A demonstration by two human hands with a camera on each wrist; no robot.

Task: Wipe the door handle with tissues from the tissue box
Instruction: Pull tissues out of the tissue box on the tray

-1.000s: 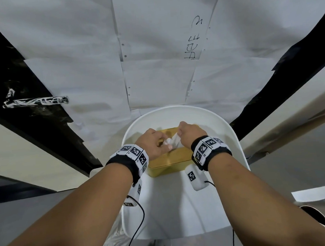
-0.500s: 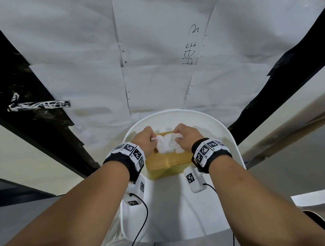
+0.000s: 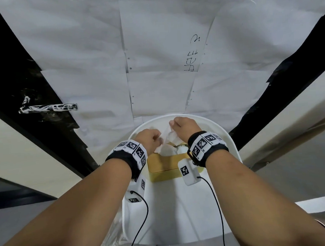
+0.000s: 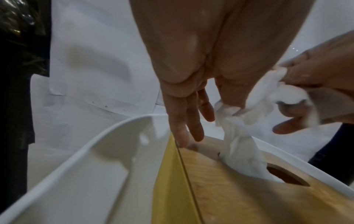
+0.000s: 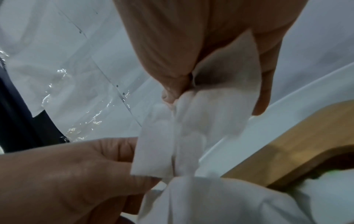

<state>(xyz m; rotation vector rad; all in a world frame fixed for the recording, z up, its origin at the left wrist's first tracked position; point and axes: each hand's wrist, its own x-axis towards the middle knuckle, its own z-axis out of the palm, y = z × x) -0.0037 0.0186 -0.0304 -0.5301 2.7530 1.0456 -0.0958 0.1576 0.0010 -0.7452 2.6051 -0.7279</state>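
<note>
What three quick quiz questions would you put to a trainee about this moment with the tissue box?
1. True or false: the tissue has fully left the tissue box.
2. Which hand is higher in the head view: A left hand, B right hand?
3. On which side of the head view is the door handle?

Key: 1 false, its lower end is in the slot; 2 B; 3 left, away from both hands.

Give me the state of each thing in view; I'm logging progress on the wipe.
Tissue: partly pulled out of the box slot, pinched by both hands.
Tissue box: on the white chair, lid on.
Door handle: smeared white, untouched.
Left hand: pinching tissue.
Right hand: gripping tissue.
</note>
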